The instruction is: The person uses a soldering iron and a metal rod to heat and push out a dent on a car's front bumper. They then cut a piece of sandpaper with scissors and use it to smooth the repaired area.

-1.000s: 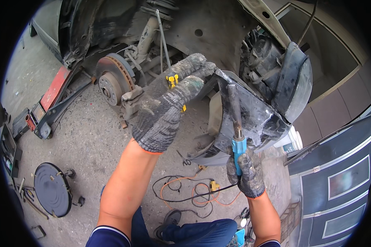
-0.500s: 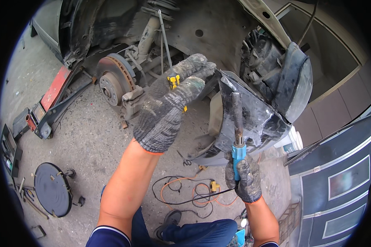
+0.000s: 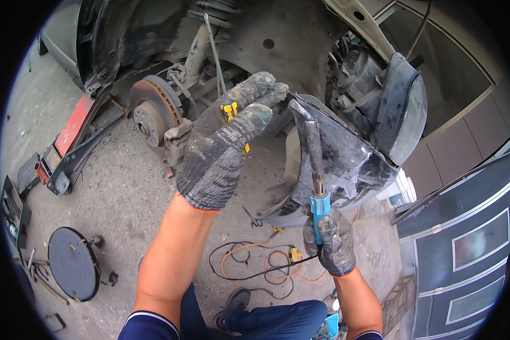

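My gloved left hand [image 3: 224, 144] is closed around a yellow tool [image 3: 229, 111], mostly hidden by the fingers, with its fingertips at the upper corner of a scuffed dark bumper piece [image 3: 345, 164]. My gloved right hand [image 3: 328, 241] grips the blue handle [image 3: 320, 209] of a corded tool whose metal barrel [image 3: 314, 153] lies over the bumper, its upper end near that corner. Behind my left hand are a brake disc [image 3: 153, 113] and a suspension strut [image 3: 198, 51] in the open wheel well.
A red floor jack [image 3: 73, 127] stands at left, above a round black creeper seat [image 3: 71, 260] and loose tools. Coiled cords with a yellow connector [image 3: 294, 255] lie on the concrete below the bumper. A white bucket [image 3: 401, 190] and blue-grey panelled door [image 3: 459, 249] are at right.
The whole view has shifted a little leftward. The corded tool in my right hand has moved slightly up and left since half a second ago, its end nearer the bumper corner.
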